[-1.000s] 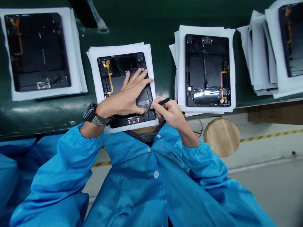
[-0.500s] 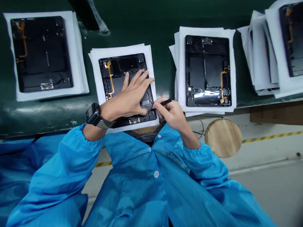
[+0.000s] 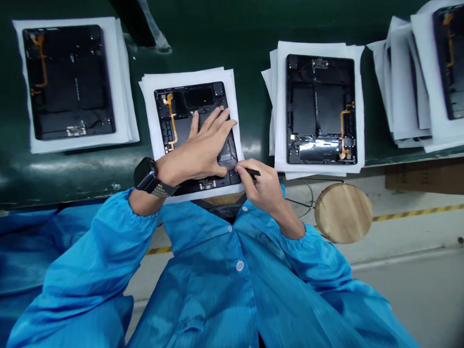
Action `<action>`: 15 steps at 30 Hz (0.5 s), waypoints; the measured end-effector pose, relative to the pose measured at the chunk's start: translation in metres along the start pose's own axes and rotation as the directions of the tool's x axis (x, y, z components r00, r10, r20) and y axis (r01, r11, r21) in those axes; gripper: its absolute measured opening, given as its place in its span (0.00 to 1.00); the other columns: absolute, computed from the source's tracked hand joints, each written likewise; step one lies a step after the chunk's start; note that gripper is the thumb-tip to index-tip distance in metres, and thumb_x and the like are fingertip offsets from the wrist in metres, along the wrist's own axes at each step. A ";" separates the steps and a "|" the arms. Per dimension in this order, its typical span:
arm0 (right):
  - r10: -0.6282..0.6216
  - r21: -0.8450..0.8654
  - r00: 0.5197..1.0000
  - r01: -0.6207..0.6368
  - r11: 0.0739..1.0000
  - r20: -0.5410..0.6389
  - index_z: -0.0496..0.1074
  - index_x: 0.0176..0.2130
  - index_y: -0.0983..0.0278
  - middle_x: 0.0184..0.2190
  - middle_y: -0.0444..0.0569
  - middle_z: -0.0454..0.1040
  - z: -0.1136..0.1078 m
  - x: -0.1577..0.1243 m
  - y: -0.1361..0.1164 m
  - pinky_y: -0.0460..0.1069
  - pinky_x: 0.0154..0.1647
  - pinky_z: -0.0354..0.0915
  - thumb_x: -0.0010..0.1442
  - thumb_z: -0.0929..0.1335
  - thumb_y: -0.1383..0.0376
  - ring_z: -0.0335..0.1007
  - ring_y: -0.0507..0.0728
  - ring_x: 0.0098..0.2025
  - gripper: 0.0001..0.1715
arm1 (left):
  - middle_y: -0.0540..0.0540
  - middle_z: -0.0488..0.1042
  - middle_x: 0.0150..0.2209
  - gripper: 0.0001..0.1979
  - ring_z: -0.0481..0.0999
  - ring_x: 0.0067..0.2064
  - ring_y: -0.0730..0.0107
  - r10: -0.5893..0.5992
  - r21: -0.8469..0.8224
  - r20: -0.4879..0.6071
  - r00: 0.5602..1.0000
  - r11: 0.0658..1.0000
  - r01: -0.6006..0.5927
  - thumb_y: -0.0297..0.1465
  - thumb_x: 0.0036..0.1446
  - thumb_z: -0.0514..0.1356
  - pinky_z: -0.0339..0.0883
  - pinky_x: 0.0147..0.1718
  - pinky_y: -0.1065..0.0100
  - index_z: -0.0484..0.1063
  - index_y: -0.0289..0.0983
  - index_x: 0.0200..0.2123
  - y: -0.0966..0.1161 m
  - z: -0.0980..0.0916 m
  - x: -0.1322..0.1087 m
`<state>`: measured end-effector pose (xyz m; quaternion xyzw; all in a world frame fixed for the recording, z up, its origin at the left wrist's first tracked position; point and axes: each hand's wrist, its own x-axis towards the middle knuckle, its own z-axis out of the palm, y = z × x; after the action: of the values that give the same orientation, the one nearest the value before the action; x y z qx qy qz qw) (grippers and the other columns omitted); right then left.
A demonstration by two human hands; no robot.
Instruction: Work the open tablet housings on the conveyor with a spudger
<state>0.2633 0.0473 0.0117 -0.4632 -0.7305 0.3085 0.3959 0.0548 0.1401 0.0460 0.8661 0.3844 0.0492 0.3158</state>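
Observation:
An opened black tablet [image 3: 192,99] lies on white sheets [image 3: 148,97] in front of me, with an orange flex cable [image 3: 172,122] along its left side and a small circuit board [image 3: 208,184] at its near edge. Across its middle my left hand [image 3: 202,145] rests with fingers spread, covering part of the inside. At the tablet's lower right edge, my right hand [image 3: 262,184] pinches a thin black stick-like tool [image 3: 252,171]. The tool's tip is hidden by the fingers, so I cannot tell exactly what it touches.
More opened tablets lie on stacked white sheets: one tablet [image 3: 70,82] at left, another tablet [image 3: 321,108] at right, and a third tablet [image 3: 458,60] at far right. They sit on a green table [image 3: 229,26]. A round wooden stool [image 3: 344,213] stands below its edge.
My right hand has shifted slightly down along the tablet's right edge, and the black tool now tilts differently. The left hand stays spread on the tablet. The whole view has drifted slightly.

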 end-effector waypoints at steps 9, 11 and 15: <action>0.073 0.088 0.997 -0.075 0.993 0.026 0.76 0.41 0.62 0.36 0.50 0.81 -0.005 0.004 -0.002 0.52 0.43 0.69 0.76 0.65 0.63 0.76 0.58 0.38 0.12 | 0.32 0.39 0.81 0.52 0.32 0.81 0.36 0.016 0.043 -0.008 1.000 0.999 -0.015 0.44 0.56 0.71 0.19 0.74 0.31 0.47 0.40 0.75 0.001 0.000 0.001; 0.113 0.137 0.993 -0.117 0.984 0.039 0.76 0.40 0.62 0.34 0.49 0.80 -0.008 0.005 -0.003 0.51 0.41 0.68 0.76 0.65 0.61 0.75 0.57 0.37 0.13 | 0.32 0.39 0.81 0.52 0.32 0.81 0.37 0.016 0.050 -0.008 1.000 0.999 -0.015 0.44 0.56 0.71 0.19 0.74 0.32 0.47 0.40 0.76 0.000 0.001 0.001; 0.154 0.193 0.985 -0.166 0.967 0.078 0.76 0.39 0.62 0.30 0.47 0.77 -0.011 0.005 -0.003 0.51 0.40 0.67 0.76 0.65 0.59 0.74 0.57 0.36 0.14 | 0.33 0.39 0.81 0.53 0.32 0.81 0.37 0.038 0.025 -0.005 0.999 0.999 -0.038 0.44 0.56 0.71 0.19 0.75 0.34 0.46 0.41 0.76 0.000 0.000 0.002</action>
<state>0.2701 0.0522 0.0208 -0.4689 -0.6684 0.4250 0.3909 0.0564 0.1420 0.0459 0.8771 0.3693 0.0527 0.3027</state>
